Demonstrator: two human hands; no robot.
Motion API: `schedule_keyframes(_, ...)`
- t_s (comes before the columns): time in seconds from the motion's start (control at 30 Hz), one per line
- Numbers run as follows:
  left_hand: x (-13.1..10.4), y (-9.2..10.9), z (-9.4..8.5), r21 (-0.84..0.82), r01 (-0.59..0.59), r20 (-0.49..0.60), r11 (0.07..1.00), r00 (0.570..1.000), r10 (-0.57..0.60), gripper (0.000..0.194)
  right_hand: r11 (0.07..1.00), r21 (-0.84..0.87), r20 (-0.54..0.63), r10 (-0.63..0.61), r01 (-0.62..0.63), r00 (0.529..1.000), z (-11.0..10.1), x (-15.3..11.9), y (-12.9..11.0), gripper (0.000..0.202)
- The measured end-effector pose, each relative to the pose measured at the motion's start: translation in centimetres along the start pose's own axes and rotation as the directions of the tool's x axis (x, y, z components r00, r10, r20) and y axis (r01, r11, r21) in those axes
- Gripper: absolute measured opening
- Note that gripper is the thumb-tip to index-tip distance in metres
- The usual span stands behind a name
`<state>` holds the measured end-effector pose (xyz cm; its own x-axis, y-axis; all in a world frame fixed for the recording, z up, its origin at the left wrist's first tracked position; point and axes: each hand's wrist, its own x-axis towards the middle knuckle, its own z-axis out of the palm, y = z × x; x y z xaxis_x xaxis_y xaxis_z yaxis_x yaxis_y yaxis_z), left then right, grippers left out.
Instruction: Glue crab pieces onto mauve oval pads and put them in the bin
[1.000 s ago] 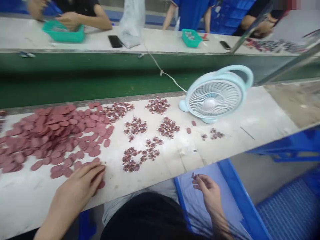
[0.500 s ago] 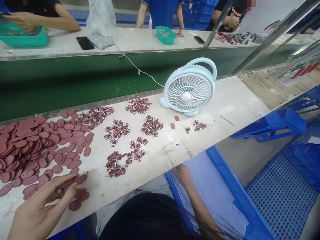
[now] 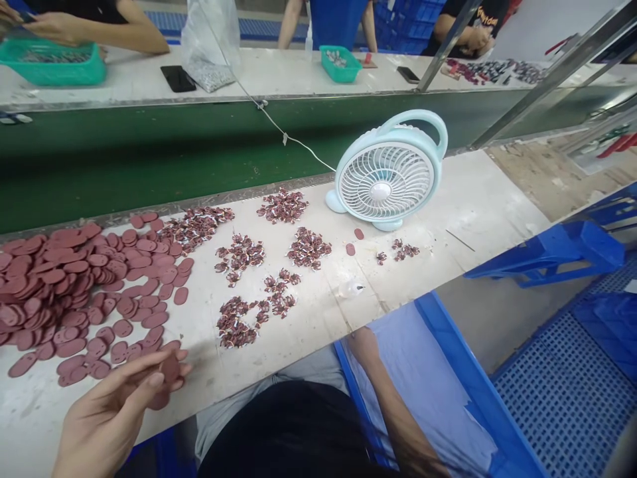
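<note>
Below a green partition (image 3: 149,162), a white worktop (image 3: 472,199) is seen. At nine o'clock, red-brown discs (image 3: 64,265) are heaped, cut off by the frame. At eight, an oval disc (image 3: 170,369) is pinched between thumb and fingers of the left hand (image 3: 110,406). Near centre, toward nine, dark red clusters (image 3: 241,254) are gathered, too small for detail. At five, the fingers of the right hand (image 3: 363,344) are mostly hidden; whether anything is gripped cannot be told. At two, a pale blue fan (image 3: 381,191) is set; beyond, a black shirt's lettering (image 3: 488,18) cannot be read.
</note>
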<state>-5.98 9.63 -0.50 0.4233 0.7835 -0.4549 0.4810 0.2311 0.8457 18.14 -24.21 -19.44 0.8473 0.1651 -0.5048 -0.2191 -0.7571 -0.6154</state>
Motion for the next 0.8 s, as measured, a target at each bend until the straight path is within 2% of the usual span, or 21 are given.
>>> schedule_keyframes(0.1, 0.2, -0.9, -0.4, -0.204, 0.107, -0.003, 0.973, 0.994, -0.110, 0.073, 0.990, 0.136, -0.036, 0.040, -0.035, 0.999, -1.5, -1.3, -1.0, 0.024)
schedule_keyframes(0.2, -0.5, -1.8, -0.1, -0.315, 0.182, 0.050, 0.932, 0.983, -0.175, 0.068, 0.922, 0.386, -0.058, 0.062, -0.035, 0.996, -3.6, -4.0, -2.7, 0.034)
schedule_keyframes(0.27, -1.4, -2.3, 0.9, -0.363, 0.241, 0.102, 0.900, 0.970, -0.219, 0.053, 0.803, 0.594, -0.008, 0.051, -0.036, 0.999, -4.8, -6.2, -4.4, 0.043)
schedule_keyframes(0.37, -2.8, -2.5, 3.6, -0.434, 0.326, 0.252, 0.840, 0.939, -0.234, 0.031, 0.538, 0.830, 0.198, -0.043, -0.144, 0.979, -5.6, -8.3, -7.9, 0.055)
schedule_keyframes(0.47, -3.7, -2.2, 6.3, -0.506, 0.435, 0.450, 0.744, 0.870, -0.203, 0.030, 0.319, 0.900, 0.364, -0.175, -0.297, 0.915, -5.0, -7.7, -11.6, 0.077)
schedule_keyframes(0.53, -4.0, -1.9, 7.6, -0.524, 0.495, 0.537, 0.693, 0.824, -0.182, 0.034, 0.208, 0.915, 0.391, -0.244, -0.346, 0.887, -4.3, -6.2, -13.7, 0.089)
schedule_keyframes(0.6, -4.3, -1.6, 8.4, -0.529, 0.536, 0.571, 0.658, 0.799, -0.191, 0.039, 0.120, 0.920, 0.393, -0.296, -0.374, 0.871, -3.7, -4.7, -15.4, 0.086)
schedule_keyframes(0.7, -4.5, -1.4, 8.8, -0.547, 0.573, 0.590, 0.610, 0.781, -0.205, 0.048, 0.062, 0.900, 0.424, -0.346, -0.431, 0.837, -3.2, -4.5, -17.3, 0.068)
schedule_keyframes(0.77, -4.5, -1.5, 8.8, -0.553, 0.595, 0.612, 0.584, 0.765, -0.199, 0.052, 0.074, 0.886, 0.453, -0.355, -0.459, 0.818, -2.9, -5.8, -18.2, 0.054)
schedule_keyframes(0.8, -4.5, -1.7, 8.8, -0.555, 0.605, 0.621, 0.571, 0.758, -0.199, 0.051, 0.108, 0.888, 0.455, -0.336, -0.446, 0.825, -2.8, -6.7, -18.4, 0.049)
